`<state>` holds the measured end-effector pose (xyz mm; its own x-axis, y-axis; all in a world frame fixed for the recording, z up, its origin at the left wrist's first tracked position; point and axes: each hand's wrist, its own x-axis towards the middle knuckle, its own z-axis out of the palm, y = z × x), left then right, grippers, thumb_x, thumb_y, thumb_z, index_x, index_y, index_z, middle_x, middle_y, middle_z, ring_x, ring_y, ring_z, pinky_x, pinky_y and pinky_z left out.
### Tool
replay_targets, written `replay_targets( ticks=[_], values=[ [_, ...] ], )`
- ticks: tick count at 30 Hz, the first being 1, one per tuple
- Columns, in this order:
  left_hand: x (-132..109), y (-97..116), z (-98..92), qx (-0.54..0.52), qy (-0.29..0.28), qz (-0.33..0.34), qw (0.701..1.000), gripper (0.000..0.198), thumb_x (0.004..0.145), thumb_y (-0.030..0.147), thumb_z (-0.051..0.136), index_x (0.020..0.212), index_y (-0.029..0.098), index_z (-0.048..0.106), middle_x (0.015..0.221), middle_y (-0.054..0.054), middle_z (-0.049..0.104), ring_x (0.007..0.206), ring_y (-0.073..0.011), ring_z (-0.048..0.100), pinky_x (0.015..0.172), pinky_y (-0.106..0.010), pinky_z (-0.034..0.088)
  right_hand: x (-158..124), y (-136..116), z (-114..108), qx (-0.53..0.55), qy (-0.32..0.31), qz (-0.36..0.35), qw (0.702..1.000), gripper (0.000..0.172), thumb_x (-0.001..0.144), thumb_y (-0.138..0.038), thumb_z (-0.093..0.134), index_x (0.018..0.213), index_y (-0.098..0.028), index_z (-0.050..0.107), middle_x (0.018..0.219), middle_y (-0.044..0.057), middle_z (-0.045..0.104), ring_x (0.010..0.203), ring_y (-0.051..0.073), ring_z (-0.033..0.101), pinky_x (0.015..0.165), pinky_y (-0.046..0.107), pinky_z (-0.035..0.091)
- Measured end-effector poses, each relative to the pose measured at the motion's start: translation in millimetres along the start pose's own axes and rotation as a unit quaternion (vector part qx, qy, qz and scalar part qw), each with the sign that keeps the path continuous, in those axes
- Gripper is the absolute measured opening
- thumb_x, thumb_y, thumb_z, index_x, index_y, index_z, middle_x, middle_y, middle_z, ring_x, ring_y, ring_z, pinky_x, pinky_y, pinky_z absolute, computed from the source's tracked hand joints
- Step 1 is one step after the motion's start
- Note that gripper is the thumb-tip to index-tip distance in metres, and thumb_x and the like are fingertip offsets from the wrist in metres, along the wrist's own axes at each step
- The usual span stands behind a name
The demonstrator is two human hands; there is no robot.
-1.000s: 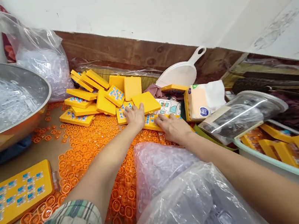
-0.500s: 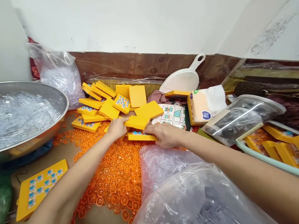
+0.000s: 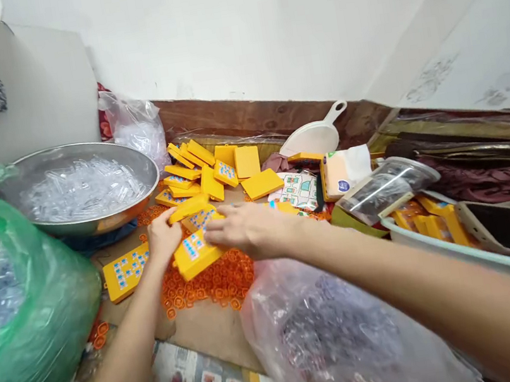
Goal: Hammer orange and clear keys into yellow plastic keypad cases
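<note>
My left hand [image 3: 163,238] is closed on the edge of a flat yellow case [image 3: 189,207], which it holds tilted above the orange pieces. In my right hand [image 3: 248,227] is another yellow case [image 3: 193,263], its face dotted with small blue and white marks. Between the two hands a third yellow case [image 3: 199,217] shows in part, and I cannot tell what supports it. Below them spread many small orange ring-like pieces [image 3: 202,288]. To the left lies a marked yellow case [image 3: 127,270]. Behind the hands sits a loose pile of yellow cases [image 3: 212,183].
A metal bowl [image 3: 148,184] of clear plastic pieces stands at left, beside a bulging green bag [image 3: 55,297]. A clear bag [image 3: 333,326] fills the near right. Further right are a pale tub [image 3: 485,252] with yellow cases, a tissue pack [image 3: 350,170] and a white scoop [image 3: 311,138].
Both hands have come leftward and nearer from the pile, bringing yellow cases with them. The camera view has shifted, so the green bag and printed sheet now show more.
</note>
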<state>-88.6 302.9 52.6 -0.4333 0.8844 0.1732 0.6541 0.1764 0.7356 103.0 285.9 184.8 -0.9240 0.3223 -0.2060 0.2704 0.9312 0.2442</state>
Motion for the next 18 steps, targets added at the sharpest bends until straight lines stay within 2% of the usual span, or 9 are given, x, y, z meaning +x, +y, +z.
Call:
replay_targets(
  ticks=[2,4,7,9,12,15,17,18],
  values=[
    [-21,-18,-30.5,0.040,0.051,-0.041,0.997,0.047,0.080,0.017,0.048,0.126,0.017,0.059,0.110,-0.014,0.070,0.102,-0.0297,0.064,0.092,-0.039,0.047,2,-49,5,-0.004,0.022,-0.028,0.999,0.028,0.088,-0.007,0.047,0.110,-0.019,0.060,0.104,0.006,0.064,0.103,0.029,0.056,0.078,0.042,0.048],
    [-38,-37,-53.2,0.076,0.075,-0.075,0.991,0.047,0.082,0.017,0.044,0.127,0.015,0.058,0.111,-0.019,0.067,0.104,-0.0350,0.062,0.092,-0.046,0.045,3,-97,24,-0.006,0.055,-0.051,0.997,0.028,0.096,-0.016,0.037,0.111,-0.018,0.060,0.105,0.006,0.063,0.111,0.032,0.053,0.085,0.049,0.047],
    [-56,-55,-68.9,0.113,0.062,-0.092,0.987,0.050,0.080,0.013,0.043,0.129,0.011,0.055,0.115,-0.024,0.063,0.107,-0.0384,0.059,0.091,-0.050,0.044,7,-151,64,-0.046,0.211,-0.047,0.975,0.028,0.097,-0.018,0.035,0.108,-0.017,0.061,0.104,0.006,0.062,0.115,0.032,0.053,0.089,0.050,0.047],
    [-65,-56,-70.6,0.130,0.045,-0.078,0.987,0.058,0.077,0.011,0.047,0.136,0.009,0.046,0.128,-0.024,0.054,0.117,-0.0384,0.052,0.096,-0.049,0.041,12,-167,87,-0.056,0.265,-0.020,0.962,0.027,0.097,-0.017,0.037,0.111,-0.018,0.060,0.111,0.006,0.061,0.117,0.031,0.053,0.092,0.051,0.046],
    [-79,-43,-70.7,0.136,0.002,-0.035,0.990,0.069,0.077,0.013,0.050,0.143,0.011,0.031,0.143,-0.020,0.040,0.132,-0.0356,0.037,0.105,-0.047,0.033,22,-174,110,-0.059,0.287,-0.011,0.956,0.027,0.096,-0.015,0.038,0.114,-0.018,0.059,0.118,0.006,0.059,0.118,0.029,0.053,0.096,0.054,0.044],
    [-98,-30,-76.6,0.119,-0.085,0.006,0.989,0.055,0.084,0.023,0.046,0.138,0.014,0.040,0.135,-0.016,0.052,0.124,-0.0312,0.048,0.102,-0.042,0.038,28,-177,123,-0.060,0.304,-0.031,0.950,0.027,0.095,-0.013,0.041,0.114,-0.020,0.059,0.115,0.005,0.062,0.118,0.029,0.054,0.096,0.055,0.044],
    [-115,-32,-84.9,0.107,-0.137,0.018,0.985,0.048,0.088,0.036,0.042,0.131,0.015,0.049,0.123,-0.015,0.061,0.114,-0.0301,0.057,0.097,-0.040,0.043,27,-181,129,-0.058,0.316,-0.049,0.946,0.026,0.094,-0.014,0.044,0.114,-0.021,0.059,0.114,0.004,0.063,0.119,0.031,0.053,0.097,0.057,0.043],
    [-125,-36,-89.9,0.101,-0.159,0.020,0.982,0.051,0.088,0.044,0.041,0.129,0.015,0.050,0.120,-0.015,0.063,0.112,-0.0302,0.059,0.095,-0.040,0.044,26,-183,131,-0.056,0.322,-0.057,0.944,0.026,0.094,-0.015,0.045,0.115,-0.022,0.059,0.113,0.004,0.063,0.120,0.031,0.053,0.098,0.057,0.043]
  ],
)
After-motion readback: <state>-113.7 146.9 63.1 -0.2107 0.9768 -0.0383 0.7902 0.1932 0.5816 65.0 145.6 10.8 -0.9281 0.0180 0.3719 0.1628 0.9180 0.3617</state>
